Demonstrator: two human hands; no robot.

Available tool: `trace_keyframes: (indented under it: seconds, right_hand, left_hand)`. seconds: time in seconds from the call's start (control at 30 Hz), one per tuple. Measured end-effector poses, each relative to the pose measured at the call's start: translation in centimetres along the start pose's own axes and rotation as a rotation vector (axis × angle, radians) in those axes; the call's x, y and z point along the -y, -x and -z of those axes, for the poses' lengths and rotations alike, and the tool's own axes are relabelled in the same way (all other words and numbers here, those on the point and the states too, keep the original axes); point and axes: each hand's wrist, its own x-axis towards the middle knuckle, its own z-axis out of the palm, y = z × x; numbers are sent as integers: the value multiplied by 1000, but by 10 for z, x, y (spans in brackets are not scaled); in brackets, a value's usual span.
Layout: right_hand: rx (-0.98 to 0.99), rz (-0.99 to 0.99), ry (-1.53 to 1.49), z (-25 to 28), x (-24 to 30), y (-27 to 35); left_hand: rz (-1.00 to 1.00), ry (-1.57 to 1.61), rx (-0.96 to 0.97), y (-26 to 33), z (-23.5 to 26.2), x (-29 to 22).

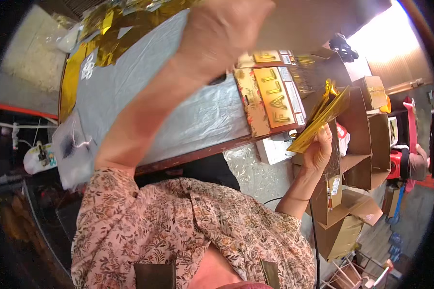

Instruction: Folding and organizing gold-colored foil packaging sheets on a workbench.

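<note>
My right hand (318, 149) is closed around a bunch of flat, shiny gold foil pieces (318, 120), fanned upward to the right of the table. Reaching far forward, my left hand (229, 24) is curled, slightly blurred and partly cut off by the upper edge of the picture. It is beside a large brown cardboard panel (313, 24); whatever its fingers grip is hidden. Below that panel lies a flat orange and yellow package (275, 98) with gold letter shapes, and another like it (265, 57) shows farther back.
A grey cloth (178, 120) covers the table. Gold foil sheets (101, 43) lie at its far left. Open cardboard boxes (357, 125) stand to the right, with a white box (275, 149) by the table edge. A black cable (315, 231) hangs beside my right arm. Another person (417, 164) is far right.
</note>
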Motion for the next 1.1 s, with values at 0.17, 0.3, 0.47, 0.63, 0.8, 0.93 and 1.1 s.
trace_keyframes:
  seconds: [0.17, 0.3, 0.47, 0.63, 0.8, 0.93, 1.1]
  right_hand:
    - [150, -151, -13, -46, -28, -9]
    - [370, -352, -49, -137, -77, 1]
    - [483, -666, 178, -195, -168, -22]
    - [498, -927, 605, -235, -231, -27]
    - [411, -867, 860, -250, -245, -25]
    - [388, -875, 1030, -249, -248, -26]
    - [552, -694, 1182, -263, -243, -24]
  left_hand:
    - [16, 266, -284, 92, 24, 115]
    - [148, 288, -158, 185, 16, 225]
    - [185, 78, -332, 244, -25, 316]
    - [135, 52, -442, 252, -49, 336]
    - [138, -13, -462, 253, -54, 339]
    - [118, -3, -475, 253, -58, 342]
    - [118, -4, -515, 254, -53, 321]
